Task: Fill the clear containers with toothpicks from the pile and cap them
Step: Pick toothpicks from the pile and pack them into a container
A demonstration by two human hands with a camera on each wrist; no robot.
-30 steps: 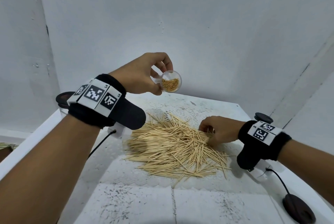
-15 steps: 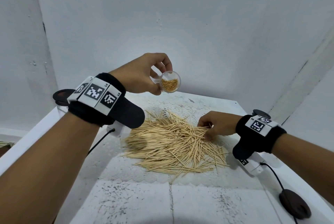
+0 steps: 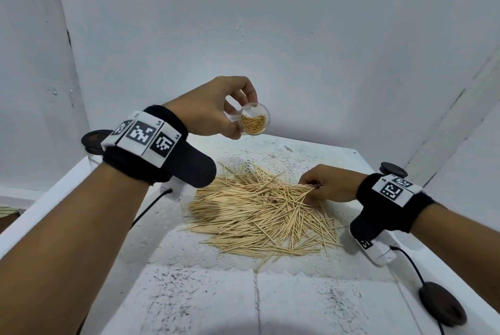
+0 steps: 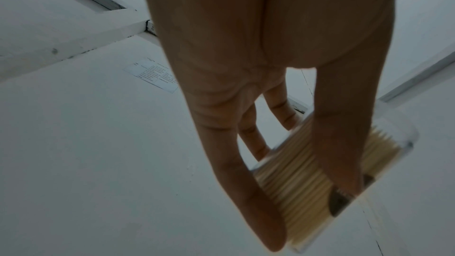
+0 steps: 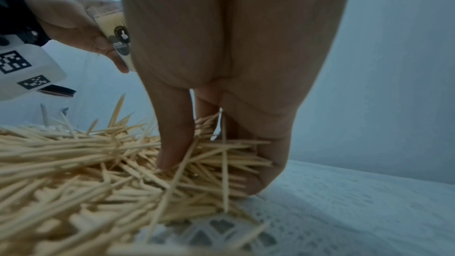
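Observation:
My left hand (image 3: 216,115) holds a clear container (image 3: 254,122) in the air above the back of the pile, its open mouth facing me. The container is partly filled with toothpicks. In the left wrist view the thumb and fingers (image 4: 339,163) grip the container (image 4: 295,172) by its sides. The toothpick pile (image 3: 259,207) lies spread on the white lace cloth. My right hand (image 3: 322,186) is down at the pile's right edge. Its thumb and fingers (image 5: 172,143) pinch a bunch of toothpicks (image 5: 221,157) that still lies in the pile.
Dark round caps sit at the back left (image 3: 94,138), back right (image 3: 393,169) and front right (image 3: 442,305) of the white table (image 3: 203,294). White walls close in behind and on both sides. Wrist camera cables trail across the table.
My right hand has shifted slightly toward the back along the pile's right edge and closed on some toothpicks. The left hand keeps the container held up in the same place.

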